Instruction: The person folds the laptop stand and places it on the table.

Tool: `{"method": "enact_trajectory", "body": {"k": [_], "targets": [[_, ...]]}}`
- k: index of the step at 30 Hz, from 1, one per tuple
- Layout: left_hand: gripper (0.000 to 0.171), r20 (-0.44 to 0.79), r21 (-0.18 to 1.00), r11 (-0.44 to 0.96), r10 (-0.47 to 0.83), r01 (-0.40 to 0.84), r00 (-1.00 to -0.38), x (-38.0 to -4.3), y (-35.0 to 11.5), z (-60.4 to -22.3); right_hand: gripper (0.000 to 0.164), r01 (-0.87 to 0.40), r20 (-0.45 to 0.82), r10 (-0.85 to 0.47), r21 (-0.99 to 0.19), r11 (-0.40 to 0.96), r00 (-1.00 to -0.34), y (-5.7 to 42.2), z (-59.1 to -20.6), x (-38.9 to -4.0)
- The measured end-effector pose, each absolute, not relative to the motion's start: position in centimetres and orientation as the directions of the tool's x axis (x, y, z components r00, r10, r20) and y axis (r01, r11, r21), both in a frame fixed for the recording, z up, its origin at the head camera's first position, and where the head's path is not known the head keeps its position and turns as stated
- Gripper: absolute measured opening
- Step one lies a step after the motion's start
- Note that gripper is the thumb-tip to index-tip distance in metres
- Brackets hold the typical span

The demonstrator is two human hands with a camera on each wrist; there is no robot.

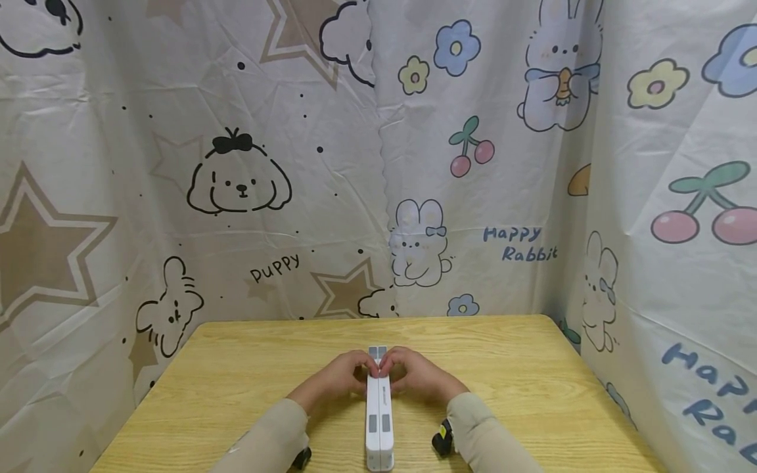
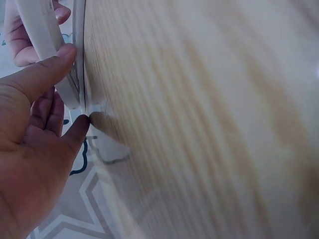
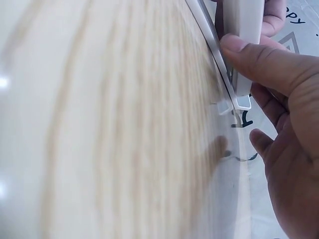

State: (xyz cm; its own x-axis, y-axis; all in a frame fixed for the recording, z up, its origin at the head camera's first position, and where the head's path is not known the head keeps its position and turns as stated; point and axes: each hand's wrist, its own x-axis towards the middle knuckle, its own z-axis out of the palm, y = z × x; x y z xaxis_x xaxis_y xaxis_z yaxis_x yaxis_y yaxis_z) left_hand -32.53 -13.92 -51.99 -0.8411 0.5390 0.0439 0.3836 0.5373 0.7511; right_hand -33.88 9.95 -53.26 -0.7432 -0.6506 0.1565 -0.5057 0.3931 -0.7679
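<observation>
A folded laptop stand (image 1: 379, 394), white with two long bars side by side and grey pads, lies lengthwise on the table, pointing away from me. My left hand (image 1: 343, 374) grips its far part from the left, and my right hand (image 1: 418, 376) grips it from the right. Their index fingers meet over its top. In the left wrist view the thumb presses the white bar (image 2: 42, 32) on its side. The right wrist view shows the right thumb against the other side of the stand (image 3: 244, 25), with a thin metal strip along its underside.
The wood-grain table (image 1: 503, 368) spreads to both sides of the stand. A printed curtain (image 1: 331, 197) with puppies, rabbits and stars hangs behind it and along its sides. Small black devices, one by the right cuff (image 1: 442, 439), are on both wrists.
</observation>
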Motion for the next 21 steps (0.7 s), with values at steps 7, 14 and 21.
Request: {"method": "enact_trajectory", "body": {"k": [7,14,21], "targets": [[0.034,0.072,0.714,0.546,0.565,0.438,-0.822,-32.42,-13.90,-51.91,0.029,-0.595,0.180,-0.683,-0.673,0.439,-0.708,9.65,-53.25,-34.13],[0.032,0.087,0.674,0.551,0.602,0.492,-0.794,-32.28,-14.25,-52.14,0.029,-0.623,0.160,-0.693,-0.607,0.493,-0.703,9.82,-53.37,-34.09],[0.031,0.087,0.665,0.556,0.605,0.498,-0.792,-32.28,-14.34,-52.08,0.028,-0.630,0.159,-0.700,-0.603,0.489,-0.696,9.87,-53.35,-34.16]]}}
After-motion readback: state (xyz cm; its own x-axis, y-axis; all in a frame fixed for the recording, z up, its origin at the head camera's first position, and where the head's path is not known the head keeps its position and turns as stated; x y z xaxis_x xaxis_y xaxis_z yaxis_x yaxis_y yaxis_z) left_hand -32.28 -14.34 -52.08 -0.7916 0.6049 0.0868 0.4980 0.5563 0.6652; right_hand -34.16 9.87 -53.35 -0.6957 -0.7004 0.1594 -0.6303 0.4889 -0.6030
